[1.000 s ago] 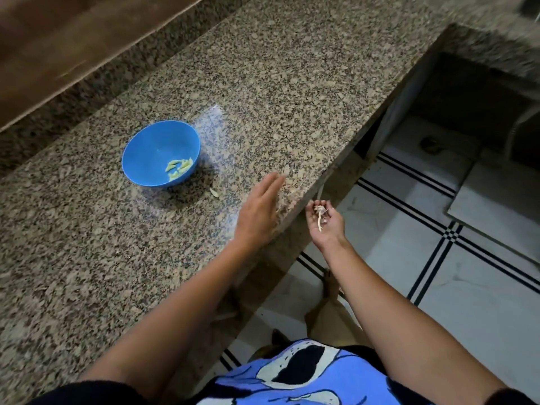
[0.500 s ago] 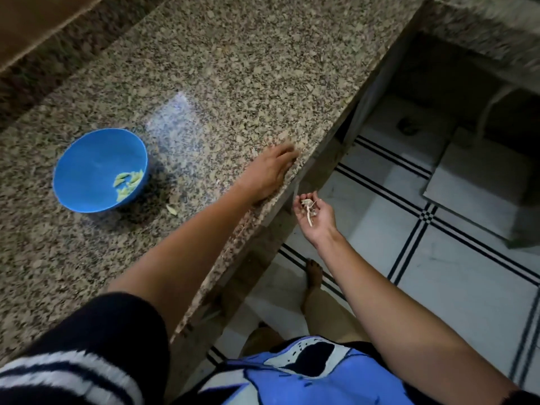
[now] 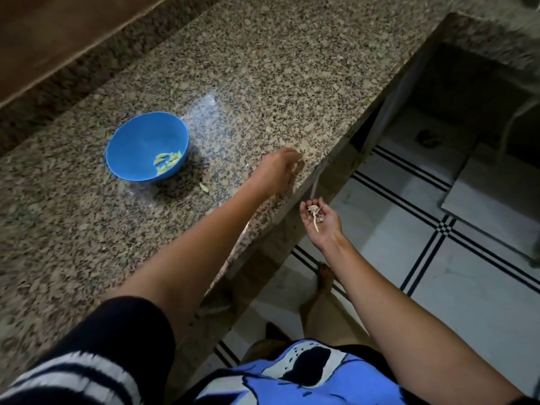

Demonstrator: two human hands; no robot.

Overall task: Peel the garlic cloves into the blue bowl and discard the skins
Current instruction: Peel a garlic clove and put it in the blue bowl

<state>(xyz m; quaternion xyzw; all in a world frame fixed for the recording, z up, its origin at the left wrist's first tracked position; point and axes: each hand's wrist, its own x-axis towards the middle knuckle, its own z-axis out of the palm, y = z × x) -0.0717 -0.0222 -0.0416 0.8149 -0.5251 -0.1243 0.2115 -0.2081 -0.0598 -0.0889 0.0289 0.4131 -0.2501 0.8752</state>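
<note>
The blue bowl [image 3: 131,147] stands on the granite counter [image 3: 263,83] with several peeled, pale yellow-green garlic cloves [image 3: 168,162] at its right side. One loose garlic piece [image 3: 204,187] lies on the counter just right of the bowl. My left hand [image 3: 277,171] is at the counter's front edge, its fingertips bunched on a pale sliver of garlic skin; the hand is blurred. Just below and off that edge, my right hand [image 3: 321,222] is palm up and cupped around a small heap of garlic skins [image 3: 314,213].
The counter edge runs diagonally from lower left to upper right, with a white tiled floor [image 3: 453,273] with black lines below it. My bare foot [image 3: 325,277] stands by the counter base. A dark recess [image 3: 467,92] opens under the counter at upper right.
My left hand went from lying flat on the counter to bunched fingertips at the edge. The right hand stayed cupped under the edge with the skins. The camera view swung.
</note>
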